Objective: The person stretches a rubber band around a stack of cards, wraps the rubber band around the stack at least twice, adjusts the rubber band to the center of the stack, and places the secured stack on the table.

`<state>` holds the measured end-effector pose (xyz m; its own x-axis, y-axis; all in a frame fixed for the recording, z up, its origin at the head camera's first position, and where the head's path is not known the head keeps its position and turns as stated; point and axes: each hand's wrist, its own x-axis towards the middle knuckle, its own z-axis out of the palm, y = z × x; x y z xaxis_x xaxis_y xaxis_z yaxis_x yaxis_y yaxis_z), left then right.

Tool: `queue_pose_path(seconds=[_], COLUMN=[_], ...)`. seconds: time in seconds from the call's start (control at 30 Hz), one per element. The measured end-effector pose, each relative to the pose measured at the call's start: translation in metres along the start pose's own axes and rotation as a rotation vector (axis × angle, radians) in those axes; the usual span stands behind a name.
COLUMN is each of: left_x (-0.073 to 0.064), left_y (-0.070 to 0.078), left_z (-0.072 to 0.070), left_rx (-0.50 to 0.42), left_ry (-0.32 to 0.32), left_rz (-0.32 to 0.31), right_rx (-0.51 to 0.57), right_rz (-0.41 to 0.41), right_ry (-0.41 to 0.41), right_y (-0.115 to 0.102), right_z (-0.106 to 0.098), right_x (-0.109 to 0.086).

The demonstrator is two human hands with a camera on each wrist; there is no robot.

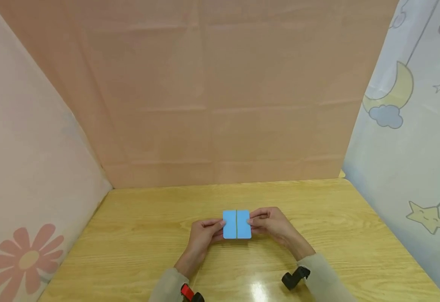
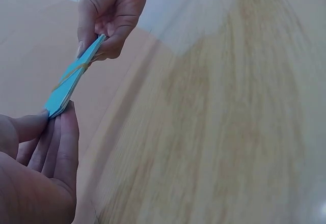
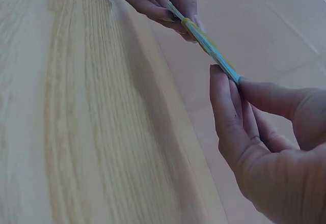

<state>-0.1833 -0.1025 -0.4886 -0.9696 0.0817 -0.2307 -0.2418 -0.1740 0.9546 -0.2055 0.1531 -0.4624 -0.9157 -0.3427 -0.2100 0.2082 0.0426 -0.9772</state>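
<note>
A thin stack of light blue cards (image 1: pixel 230 225) is held up over the table, bound round its middle by a yellowish rubber band (image 1: pixel 236 230). My left hand (image 1: pixel 201 237) pinches the stack's left edge, thumb on top and fingers beneath. At the opposite edge my right hand (image 1: pixel 276 224) pinches it in the same way. Seen nearly edge-on in the right wrist view, the cards (image 3: pixel 224 65) show several pale layers, with the rubber band (image 3: pixel 196 30) crossing them. The left wrist view shows the blue face of the cards (image 2: pixel 66 89) tilted between both hands.
A wood-grain table (image 1: pixel 148 214) lies beneath the hands. An orange-brown cloth (image 1: pixel 205 105) hangs at its back. Pale printed sheets stand on both sides, the left with a pink flower (image 1: pixel 27 260), the right with a star (image 1: pixel 429 217). Dark straps with small devices (image 1: pixel 295 277) sit at the wrists.
</note>
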Motion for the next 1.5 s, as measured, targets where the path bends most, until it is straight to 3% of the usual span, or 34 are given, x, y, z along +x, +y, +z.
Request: queue_pose_path(seconds=[0.33,0.73,1.0,1.23,1.5], left_x=[0.01,0.027,0.03,0.032,0.035], left_y=[-0.001,0.004,0.009,0.014,0.016], left_z=[0.0,0.002,0.007,0.007,0.01], left_rx=[0.09,0.227,0.371,0.506,0.602], left_ry=[0.005,0.032,0.054,0.043,0.068], left_rz=[-0.005,0.023,0.032,0.091,0.117], right_rx=[-0.049,-0.145,-0.211,-0.259,-0.291], right_rz=[-0.001,0.041,0.069,0.09,0.114], right_ry=[0.02,0.068,0.081,0.096,0.128], right_y=[0.001,0.005,0.003,0.0,-0.004], right_z=[-0.002,-0.002,-0.001,0.003,0.005], right_x=[0.006,0.027,0.03,0.033,0.033])
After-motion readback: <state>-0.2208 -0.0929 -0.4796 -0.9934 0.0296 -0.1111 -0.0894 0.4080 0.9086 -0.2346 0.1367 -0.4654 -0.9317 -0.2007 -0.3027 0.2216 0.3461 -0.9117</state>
